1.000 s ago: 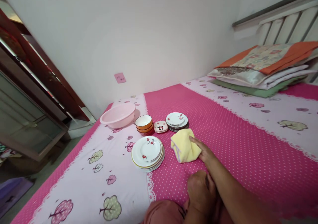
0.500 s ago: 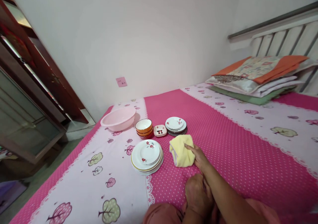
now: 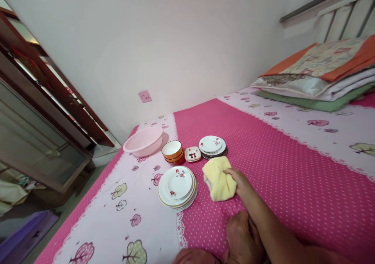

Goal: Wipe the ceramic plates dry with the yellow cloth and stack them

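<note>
1. We see a folded yellow cloth [image 3: 219,179] right of centre on a pink bed [image 3: 263,150]. Our right hand [image 3: 240,181] pinches its right edge, thumb on top, fingers hidden beneath. Only that edge is held, so a quick lift could let the folds fall open.
2. Our left hand [image 3: 242,234] is nearest us, curled beside the right forearm; we cannot tell whether it grips anything. The two lie so close that they could hinder each other.
3. Just beyond the cloth is a stack of small plates [image 3: 211,143]; we cannot tell if they touch. A forward push could nudge the stack.
4. Left of the cloth, large plates [image 3: 177,186] are piled on soft bedding; a dip in the mattress could make them slide.
5. Farther back, orange bowls [image 3: 172,150] sit close beside a square dish [image 3: 192,154]; a sideways knock could clink them together.
</note>
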`<state>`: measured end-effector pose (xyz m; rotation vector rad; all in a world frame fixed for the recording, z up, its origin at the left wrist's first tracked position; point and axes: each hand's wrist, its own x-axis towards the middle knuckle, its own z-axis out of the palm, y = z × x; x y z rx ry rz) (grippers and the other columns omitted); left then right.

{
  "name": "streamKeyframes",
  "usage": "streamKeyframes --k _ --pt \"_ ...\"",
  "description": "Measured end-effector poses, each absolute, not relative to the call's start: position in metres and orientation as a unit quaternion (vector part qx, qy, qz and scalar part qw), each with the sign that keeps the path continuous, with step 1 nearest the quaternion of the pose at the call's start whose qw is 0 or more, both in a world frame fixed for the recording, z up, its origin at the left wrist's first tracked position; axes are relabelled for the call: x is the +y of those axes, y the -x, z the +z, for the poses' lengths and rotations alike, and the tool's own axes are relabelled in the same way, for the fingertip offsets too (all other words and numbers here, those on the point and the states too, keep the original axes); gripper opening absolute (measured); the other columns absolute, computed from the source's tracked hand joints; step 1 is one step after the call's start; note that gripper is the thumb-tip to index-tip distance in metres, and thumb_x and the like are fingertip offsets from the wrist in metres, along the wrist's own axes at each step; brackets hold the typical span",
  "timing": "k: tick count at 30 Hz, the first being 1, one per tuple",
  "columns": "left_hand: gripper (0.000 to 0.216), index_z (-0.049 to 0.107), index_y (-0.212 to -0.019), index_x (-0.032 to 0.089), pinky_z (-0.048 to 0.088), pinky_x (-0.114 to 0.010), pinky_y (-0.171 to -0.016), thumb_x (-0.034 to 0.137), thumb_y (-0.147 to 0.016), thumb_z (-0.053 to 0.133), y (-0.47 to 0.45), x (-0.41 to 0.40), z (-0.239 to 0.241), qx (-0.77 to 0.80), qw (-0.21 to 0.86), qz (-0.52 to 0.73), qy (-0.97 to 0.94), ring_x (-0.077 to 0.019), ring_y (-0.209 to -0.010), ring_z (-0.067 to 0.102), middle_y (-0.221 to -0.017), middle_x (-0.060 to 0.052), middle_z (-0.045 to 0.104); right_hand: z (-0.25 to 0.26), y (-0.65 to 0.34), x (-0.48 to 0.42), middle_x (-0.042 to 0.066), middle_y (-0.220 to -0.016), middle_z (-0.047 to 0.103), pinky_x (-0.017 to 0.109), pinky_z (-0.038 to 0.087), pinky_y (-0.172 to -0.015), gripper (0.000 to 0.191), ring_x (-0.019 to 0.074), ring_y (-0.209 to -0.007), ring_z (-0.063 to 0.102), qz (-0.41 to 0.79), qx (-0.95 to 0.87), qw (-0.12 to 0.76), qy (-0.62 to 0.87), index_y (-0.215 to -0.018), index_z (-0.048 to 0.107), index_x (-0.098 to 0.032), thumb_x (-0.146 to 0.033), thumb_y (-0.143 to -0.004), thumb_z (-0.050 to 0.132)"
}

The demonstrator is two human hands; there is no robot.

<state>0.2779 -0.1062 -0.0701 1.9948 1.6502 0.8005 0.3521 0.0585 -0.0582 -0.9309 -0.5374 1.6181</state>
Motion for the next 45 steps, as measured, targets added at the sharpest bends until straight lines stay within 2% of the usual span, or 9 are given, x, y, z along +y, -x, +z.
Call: streamKeyframes --k 5,10,15,19,22,27,32,41,45 --pt "0.026 0.065 -0.091 0.026 0.042 -0.034 -0.07 0.037 -0.1 0.044 -0.274 -0.106 -0.07 0.625 0.302 0.286 -0.661 -0.0227 -0.08 0.064 -0.085 -0.009 0.072 -0.05 -0.341 0.068 0.011 -0.09 0.082 0.041 0.062 -0.082 0.036 0.0338 -0.092 0.078 0.692 -0.24 0.569 0.373 -0.109 0.076 -0.018 -0.034 -0.077 0.07" --pt "0.027 0.071 -0.098 0.024 0.045 -0.032 -0.074 0.027 -0.096 0.045 -0.264 -0.097 -0.051 0.594 0.378 0.296 -0.645 -0.0227 -0.086 0.065 -0.094 -0.009 0.075 -0.044 -0.336 0.073 0.006 -0.074 0.08 0.036 0.061 -0.067 0.025 0.0311 -0.078 0.077 0.668 -0.249 0.577 0.399 -0.09 0.075 -0.019 -0.033 -0.069 0.072" --pt "0.018 0.065 -0.073 0.022 0.036 -0.029 -0.058 0.033 -0.086 0.057 -0.198 -0.087 0.009 0.548 0.455 0.258 -0.653 -0.0169 -0.06 0.053 -0.063 0.0 0.06 -0.04 -0.327 0.071 0.002 -0.07 0.079 0.028 0.053 -0.052 0.018 0.0273 -0.071 0.076 0.646 -0.269 0.577 0.421 -0.083 0.073 -0.022 -0.026 -0.066 0.073" --pt "0.035 0.06 -0.079 0.024 0.042 -0.032 -0.068 0.058 -0.087 0.055 -0.117 -0.063 0.059 0.712 0.194 0.426 -0.524 -0.0214 -0.07 0.058 -0.071 0.0 0.061 -0.034 -0.321 0.071 0.004 -0.076 0.081 0.031 0.057 -0.057 0.023 0.0293 -0.074 0.077 0.66 -0.267 0.557 0.427 -0.089 0.074 -0.021 -0.032 -0.069 0.079" --pt "0.056 0.06 -0.104 0.023 0.043 -0.035 -0.069 0.071 -0.074 0.062 -0.07 -0.038 0.07 0.808 0.09 0.365 -0.454 -0.027 -0.075 0.063 -0.082 -0.002 0.066 -0.029 -0.319 0.07 0.007 -0.085 0.082 0.037 0.062 -0.065 0.035 0.0323 -0.079 0.078 0.68 -0.263 0.542 0.417 -0.095 0.074 -0.02 -0.039 -0.068 0.086" --pt "0.046 0.057 -0.087 0.025 0.041 -0.037 -0.068 0.068 -0.073 0.059 -0.042 -0.014 0.056 0.839 0.097 0.229 -0.484 -0.0311 -0.076 0.065 -0.074 -0.004 0.067 -0.029 -0.316 0.069 0.008 -0.086 0.083 0.038 0.063 -0.066 0.036 0.0326 -0.08 0.079 0.689 -0.255 0.538 0.413 -0.095 0.074 -0.02 -0.038 -0.067 0.089" --pt "0.03 0.051 -0.069 0.028 0.038 -0.036 -0.065 0.056 -0.079 0.056 -0.041 -0.01 0.049 0.831 0.078 0.229 -0.501 -0.0287 -0.07 0.062 -0.067 -0.003 0.066 -0.028 -0.317 0.07 0.008 -0.086 0.083 0.037 0.063 -0.066 0.036 0.0317 -0.08 0.079 0.693 -0.252 0.534 0.413 -0.092 0.074 -0.02 -0.037 -0.065 0.09" --pt "0.035 0.048 -0.081 0.027 0.042 -0.033 -0.058 0.061 -0.083 0.049 -0.048 -0.009 0.061 0.793 0.082 0.353 -0.489 -0.0225 -0.057 0.057 -0.057 0.003 0.054 -0.03 -0.317 0.071 0.008 -0.087 0.083 0.037 0.063 -0.066 0.034 0.0321 -0.08 0.079 0.694 -0.255 0.536 0.408 -0.091 0.075 -0.019 -0.038 -0.066 0.089" --pt "0.032 0.056 -0.09 0.024 0.038 -0.028 -0.049 0.052 -0.08 0.066 -0.066 -0.011 0.081 0.725 0.165 0.553 -0.376 -0.0174 -0.051 0.051 -0.056 0.006 0.055 -0.037 -0.316 0.074 0.007 -0.085 0.083 0.036 0.062 -0.067 0.031 0.0305 -0.078 0.079 0.687 -0.252 0.545 0.409 -0.093 0.076 -0.02 -0.039 -0.071 0.086"
